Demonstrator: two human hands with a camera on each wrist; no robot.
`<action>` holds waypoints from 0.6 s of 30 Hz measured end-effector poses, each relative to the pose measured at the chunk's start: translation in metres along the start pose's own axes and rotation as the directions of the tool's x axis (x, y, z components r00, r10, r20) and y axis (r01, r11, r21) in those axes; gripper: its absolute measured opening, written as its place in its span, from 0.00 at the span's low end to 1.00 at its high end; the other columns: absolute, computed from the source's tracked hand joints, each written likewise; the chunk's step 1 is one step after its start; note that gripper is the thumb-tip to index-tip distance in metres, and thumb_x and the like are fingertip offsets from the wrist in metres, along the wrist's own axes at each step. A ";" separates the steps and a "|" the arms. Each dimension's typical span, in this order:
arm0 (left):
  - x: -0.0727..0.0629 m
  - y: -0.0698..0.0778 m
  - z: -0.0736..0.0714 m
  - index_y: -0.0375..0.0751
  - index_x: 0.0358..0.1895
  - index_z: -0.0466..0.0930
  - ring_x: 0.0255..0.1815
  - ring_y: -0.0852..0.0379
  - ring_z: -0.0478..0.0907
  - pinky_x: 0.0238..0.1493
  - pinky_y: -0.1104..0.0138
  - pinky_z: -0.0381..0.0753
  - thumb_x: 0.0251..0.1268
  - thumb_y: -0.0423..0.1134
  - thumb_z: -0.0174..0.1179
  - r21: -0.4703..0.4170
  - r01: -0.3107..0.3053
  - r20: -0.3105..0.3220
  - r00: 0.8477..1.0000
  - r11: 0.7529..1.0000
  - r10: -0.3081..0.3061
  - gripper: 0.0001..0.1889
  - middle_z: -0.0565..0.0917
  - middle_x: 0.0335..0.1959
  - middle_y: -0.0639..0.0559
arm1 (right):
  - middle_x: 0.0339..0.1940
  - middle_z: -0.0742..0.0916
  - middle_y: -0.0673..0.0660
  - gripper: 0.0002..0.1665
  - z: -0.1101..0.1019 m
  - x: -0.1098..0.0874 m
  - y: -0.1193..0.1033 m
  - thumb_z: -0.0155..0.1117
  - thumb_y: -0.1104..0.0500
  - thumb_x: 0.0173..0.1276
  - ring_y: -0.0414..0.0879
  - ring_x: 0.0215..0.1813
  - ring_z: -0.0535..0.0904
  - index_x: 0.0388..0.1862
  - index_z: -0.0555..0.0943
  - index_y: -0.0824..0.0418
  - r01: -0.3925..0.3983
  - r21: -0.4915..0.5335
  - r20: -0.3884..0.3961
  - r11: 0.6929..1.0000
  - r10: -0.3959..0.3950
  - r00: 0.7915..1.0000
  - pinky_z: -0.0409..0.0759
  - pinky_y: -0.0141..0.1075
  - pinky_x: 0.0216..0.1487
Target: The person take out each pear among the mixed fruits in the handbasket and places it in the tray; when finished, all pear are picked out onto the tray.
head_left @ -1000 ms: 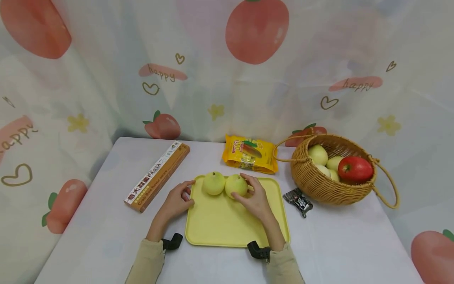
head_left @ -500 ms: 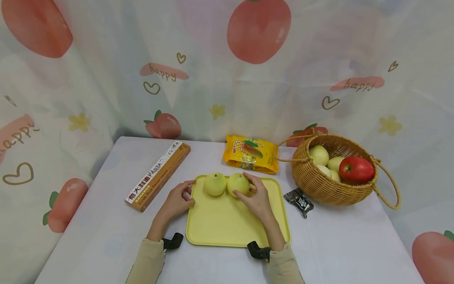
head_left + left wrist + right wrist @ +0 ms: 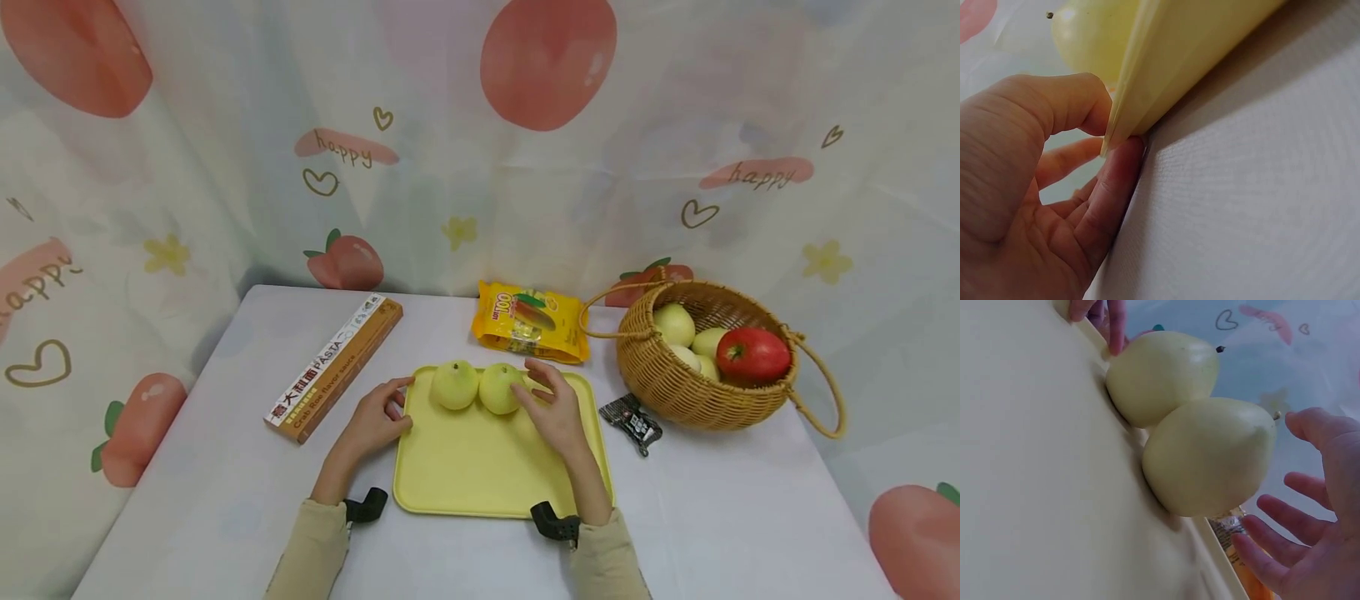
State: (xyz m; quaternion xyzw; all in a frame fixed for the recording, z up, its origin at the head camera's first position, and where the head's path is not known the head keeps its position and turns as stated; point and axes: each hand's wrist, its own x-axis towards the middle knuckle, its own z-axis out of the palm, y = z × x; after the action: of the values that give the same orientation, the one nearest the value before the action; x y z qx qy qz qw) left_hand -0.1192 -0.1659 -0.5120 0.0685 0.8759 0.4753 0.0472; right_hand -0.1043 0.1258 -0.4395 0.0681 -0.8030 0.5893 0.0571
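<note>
Two round, pale yellow-green pears, the left pear (image 3: 454, 387) and the right pear (image 3: 498, 390), stand side by side with stems up on the yellow tray (image 3: 472, 467), near its far edge. At the tray's left edge my left hand (image 3: 372, 423) pinches the rim; in the left wrist view the thumb lies on the tray wall (image 3: 1175, 56) and a finger sits under it. My right hand (image 3: 557, 410) hovers just right of the right pear. In the right wrist view its spread fingers (image 3: 1282, 515) hold nothing, with a gap between them and the pear.
A brown and white pasta box (image 3: 335, 367) lies left of the tray. Behind it is a yellow mango-printed packet (image 3: 529, 323). To the right stand a wicker basket (image 3: 697, 408) with pale fruit and a red apple (image 3: 753, 355), plus a small black packet (image 3: 632, 422).
My right hand has let go of the right pear and drawn back to the right, its fingers spreading. My left hand stays at the tray's rim.
</note>
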 end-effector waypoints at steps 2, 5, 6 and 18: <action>0.000 0.000 0.000 0.40 0.66 0.73 0.29 0.59 0.73 0.31 0.68 0.73 0.48 0.29 0.63 0.000 0.000 0.003 1.000 1.000 0.000 0.34 0.76 0.38 0.48 | 0.62 0.76 0.72 0.27 -0.005 0.003 0.006 0.64 0.66 0.67 0.68 0.64 0.72 0.63 0.73 0.74 -0.002 0.019 -0.015 1.000 0.002 1.000 0.72 0.59 0.59; 0.001 0.000 0.000 0.40 0.66 0.73 0.29 0.59 0.74 0.32 0.68 0.73 0.48 0.29 0.63 -0.004 -0.001 0.005 1.000 1.000 0.001 0.34 0.76 0.38 0.48 | 0.62 0.77 0.70 0.26 -0.012 0.009 0.020 0.64 0.64 0.68 0.66 0.64 0.73 0.63 0.73 0.72 0.019 0.006 -0.032 1.000 -0.019 0.999 0.73 0.57 0.59; 0.001 0.000 0.000 0.40 0.66 0.73 0.29 0.59 0.74 0.32 0.68 0.73 0.48 0.29 0.63 -0.005 -0.001 0.004 1.000 1.000 0.001 0.34 0.76 0.38 0.48 | 0.63 0.77 0.70 0.26 -0.015 0.012 0.024 0.64 0.63 0.69 0.65 0.64 0.73 0.63 0.73 0.71 0.026 -0.003 -0.033 1.000 -0.026 0.999 0.73 0.57 0.59; 0.000 -0.003 0.000 0.40 0.65 0.74 0.28 0.58 0.73 0.31 0.68 0.72 0.48 0.28 0.62 -0.024 -0.010 -0.008 1.000 1.000 0.010 0.33 0.76 0.37 0.48 | 0.64 0.76 0.69 0.29 -0.065 0.032 0.014 0.64 0.61 0.69 0.65 0.65 0.71 0.66 0.71 0.70 0.082 -0.098 -0.039 0.992 -0.086 0.996 0.70 0.57 0.62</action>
State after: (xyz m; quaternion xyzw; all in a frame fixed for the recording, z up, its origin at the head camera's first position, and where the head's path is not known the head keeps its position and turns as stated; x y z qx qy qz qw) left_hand -0.1195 -0.1677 -0.5143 0.0707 0.8698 0.4865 0.0423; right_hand -0.1377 0.1903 -0.4281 0.0861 -0.8254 0.5484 0.1026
